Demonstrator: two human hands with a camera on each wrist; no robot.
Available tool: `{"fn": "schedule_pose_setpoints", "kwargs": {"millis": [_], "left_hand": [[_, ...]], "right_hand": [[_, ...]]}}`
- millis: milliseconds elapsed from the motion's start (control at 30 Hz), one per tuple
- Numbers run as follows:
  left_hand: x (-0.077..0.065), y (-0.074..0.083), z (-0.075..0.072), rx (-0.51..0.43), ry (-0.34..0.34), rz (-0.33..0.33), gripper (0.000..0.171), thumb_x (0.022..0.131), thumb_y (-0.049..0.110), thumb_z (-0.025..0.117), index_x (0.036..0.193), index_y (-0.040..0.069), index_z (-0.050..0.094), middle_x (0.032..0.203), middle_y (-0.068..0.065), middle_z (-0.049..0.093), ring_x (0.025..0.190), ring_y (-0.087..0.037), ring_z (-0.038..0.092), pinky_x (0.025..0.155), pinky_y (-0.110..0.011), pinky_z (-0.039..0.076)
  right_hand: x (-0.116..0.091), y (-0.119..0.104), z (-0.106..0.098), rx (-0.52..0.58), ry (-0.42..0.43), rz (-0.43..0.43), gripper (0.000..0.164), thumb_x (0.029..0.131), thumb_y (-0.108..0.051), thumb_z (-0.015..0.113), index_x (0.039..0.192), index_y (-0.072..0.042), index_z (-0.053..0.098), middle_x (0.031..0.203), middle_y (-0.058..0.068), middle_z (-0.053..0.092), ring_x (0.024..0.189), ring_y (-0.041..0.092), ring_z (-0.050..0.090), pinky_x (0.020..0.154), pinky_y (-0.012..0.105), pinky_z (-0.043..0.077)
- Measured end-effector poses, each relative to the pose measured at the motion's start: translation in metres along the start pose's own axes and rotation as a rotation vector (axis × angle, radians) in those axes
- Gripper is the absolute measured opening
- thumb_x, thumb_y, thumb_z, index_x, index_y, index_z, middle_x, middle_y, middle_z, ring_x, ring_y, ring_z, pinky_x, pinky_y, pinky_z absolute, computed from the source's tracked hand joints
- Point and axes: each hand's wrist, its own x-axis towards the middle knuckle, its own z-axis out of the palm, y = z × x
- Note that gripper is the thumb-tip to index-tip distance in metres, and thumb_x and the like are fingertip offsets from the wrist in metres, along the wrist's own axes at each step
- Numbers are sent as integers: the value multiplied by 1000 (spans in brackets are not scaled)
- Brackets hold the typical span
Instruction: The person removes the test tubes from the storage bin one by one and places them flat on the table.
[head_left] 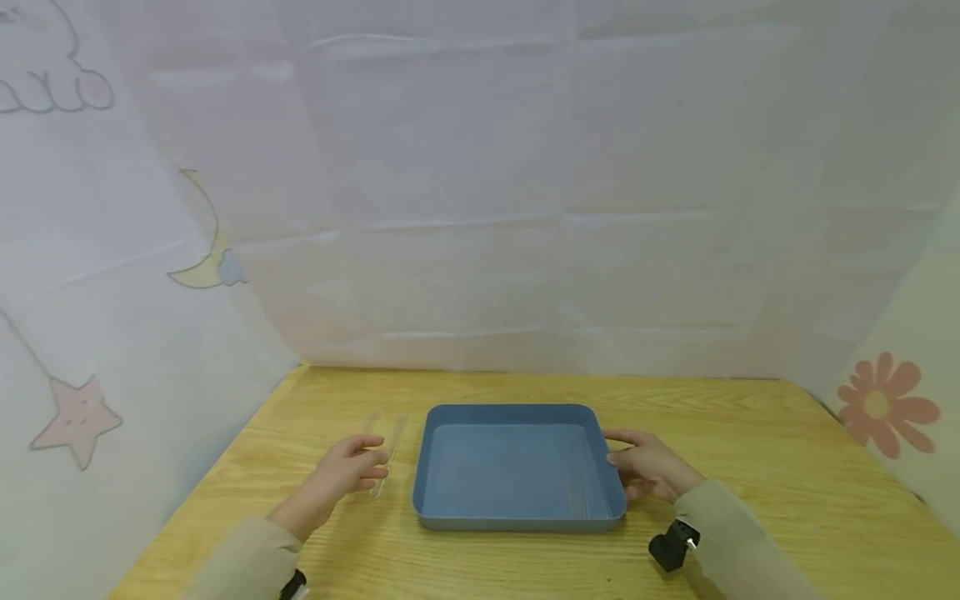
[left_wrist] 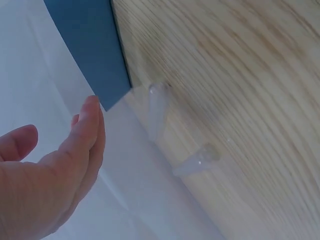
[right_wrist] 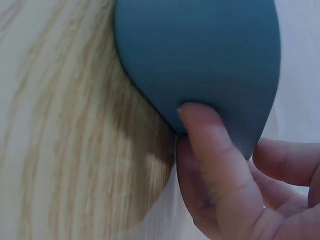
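Note:
A shallow blue-grey rectangular tray (head_left: pixel 498 467) sits on the wooden table. My right hand (head_left: pixel 648 467) is at its right side; in the right wrist view, one finger (right_wrist: pixel 215 145) presses the outer wall and another digit lies over the rim. Faint clear strips (head_left: pixel 577 483) lie inside along the tray's right end, too faint to identify. To the left of the tray lie two slim clear tubes (left_wrist: pixel 157 107) with rounded ends. Beside them my left hand (head_left: pixel 341 479) hovers with relaxed fingers, holding nothing. In the left wrist view its fingers stay apart from both tubes and tray.
The table (head_left: pixel 480 567) is light wood with visible grain. A white sheet (head_left: pixel 480 208) hangs behind it. Printed side sheets stand left and right, bearing a star (head_left: pixel 77 417), a moon (head_left: pixel 206 258) and a flower (head_left: pixel 885 404).

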Motion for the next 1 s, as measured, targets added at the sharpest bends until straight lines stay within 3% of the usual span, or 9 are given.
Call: {"fn": "schedule_pose_setpoints", "kwargs": {"millis": [233,533,800,1000], "left_hand": [[2,11,12,-89,-3,12,47,98,10,52,136,-13,41,114,-28,60,91,-32,68,79,-41,56],[8,17,35,-114,-87,45,47,98,9,49,137,-14,38,111,-27,60,93,-33,67,80,-43,55],[13,23,45,-70,-188,28,46,99,10,49,136,-15,37,113,-28,59,92,-31,67,76,-40,56],[19,35,54,-57,-212,23,47,97,8,49,135,-17,38,114,-30,59,90,-31,67,76,-40,57]], "right_hand": [[1,-3,0,-8,9,20,53,96,2,49,145,8,31,96,14,68,77,25,67,55,37,56],[-2,0,4,2,12,35,49,97,3,49,142,13,32,93,14,68,77,25,67,57,38,57],[-2,1,7,-10,7,34,49,96,2,50,141,13,33,94,16,67,77,26,67,56,39,57],[-2,-4,4,-41,31,36,48,96,2,50,140,12,34,95,15,67,78,25,66,56,38,57]]}}
